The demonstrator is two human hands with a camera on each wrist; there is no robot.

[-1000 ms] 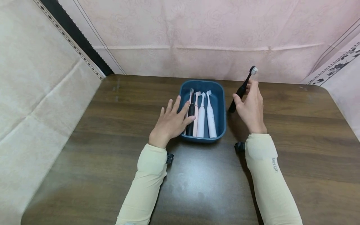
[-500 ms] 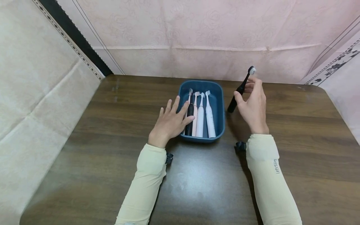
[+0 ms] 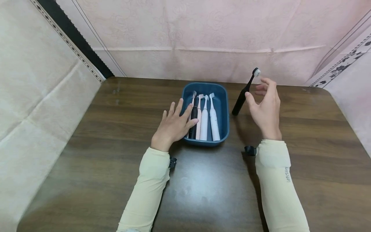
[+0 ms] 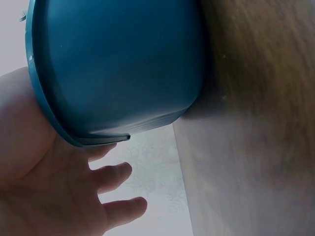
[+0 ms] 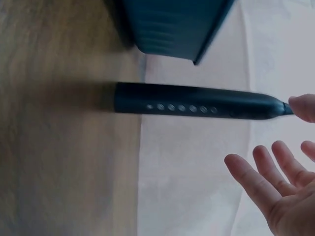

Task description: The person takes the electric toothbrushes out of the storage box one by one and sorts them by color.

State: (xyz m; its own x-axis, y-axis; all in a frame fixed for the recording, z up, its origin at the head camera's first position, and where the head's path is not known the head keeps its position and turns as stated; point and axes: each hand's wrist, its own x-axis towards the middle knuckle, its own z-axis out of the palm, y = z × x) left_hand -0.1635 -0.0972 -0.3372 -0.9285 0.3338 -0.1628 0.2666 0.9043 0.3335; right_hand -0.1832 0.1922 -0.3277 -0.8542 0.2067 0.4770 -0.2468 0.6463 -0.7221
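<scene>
A black electric toothbrush (image 3: 240, 99) stands upright on the table, right of a blue plastic bin (image 3: 222, 112). Beside it, my right hand (image 3: 266, 108) has its fingers spread off the handle. In the right wrist view the thumb (image 5: 303, 107) overlaps the brush's neck, and the fingers are apart from the handle (image 5: 197, 102). My left hand (image 3: 174, 127) lies with extended fingers over the bin's left rim. Inside the bin are two white toothbrushes (image 3: 214, 124), pink ones (image 3: 199, 120) and a black one (image 3: 193, 120), partly hidden by the left hand.
The brown wooden table (image 3: 203, 193) ends at a back edge just behind the bin and the standing toothbrush. Pale pink patterned cloth (image 3: 217, 29) hangs behind it, and white cloth (image 3: 34, 112) drops at the left.
My right hand has loosened from the black toothbrush and drawn back to the right, leaving it upright. My left hand stays on the bin.
</scene>
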